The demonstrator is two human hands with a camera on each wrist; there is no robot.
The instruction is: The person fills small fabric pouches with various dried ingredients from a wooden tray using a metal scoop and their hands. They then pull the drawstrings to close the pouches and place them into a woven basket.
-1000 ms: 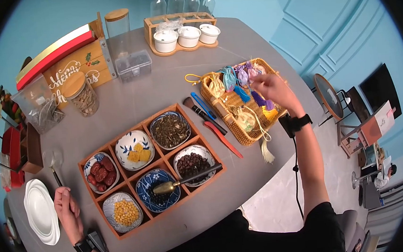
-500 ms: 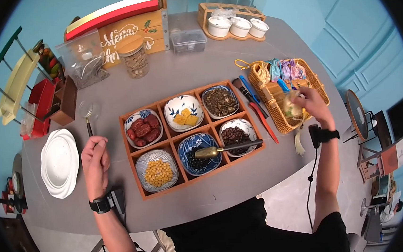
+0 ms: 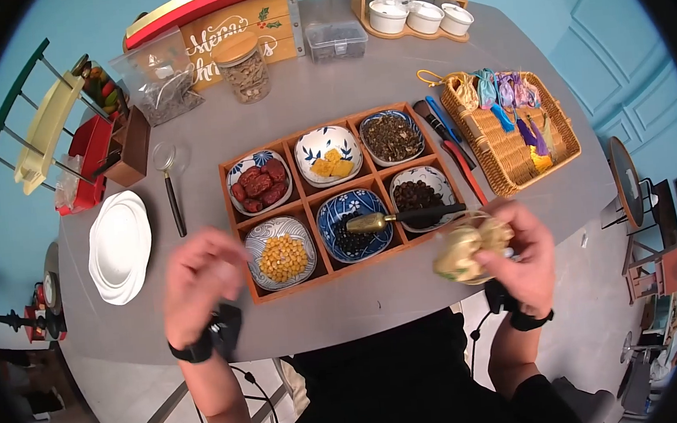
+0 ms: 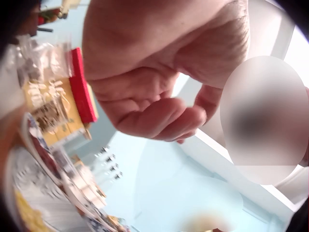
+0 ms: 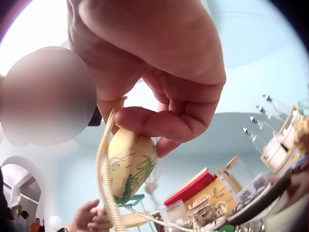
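My right hand (image 3: 523, 256) pinches a pale yellow drawstring pouch (image 3: 467, 251) between thumb and fingers, in front of the box's right end. In the right wrist view the pouch (image 5: 130, 162) shows a green leafy print, and a cream cord (image 5: 105, 169) hangs beside it. My left hand (image 3: 204, 278) is raised by the box's left corner, fingers loosely bent, holding nothing. Between the hands stands a divided wooden box (image 3: 285, 293) with bowls of red dates (image 3: 261, 186), yellow corn-like kernels (image 3: 282, 257), black beans (image 3: 350, 241), dried leaves and dark beans. A brass scoop (image 3: 371, 223) lies across two bowls.
At the right a wicker basket (image 3: 502, 171) holds several small pouches and tassels. Red tweezers (image 3: 464, 168), a brush and a blue tool lie beside it. White dishes (image 3: 121, 252) and a strainer (image 3: 171, 185) are at the left. Jars and a Christmas crate (image 3: 276, 25) stand behind.
My right hand has lifted the yellow pouch out of the basket and brought it left, towards my body. My left hand has moved in towards the box. The head view has shifted.
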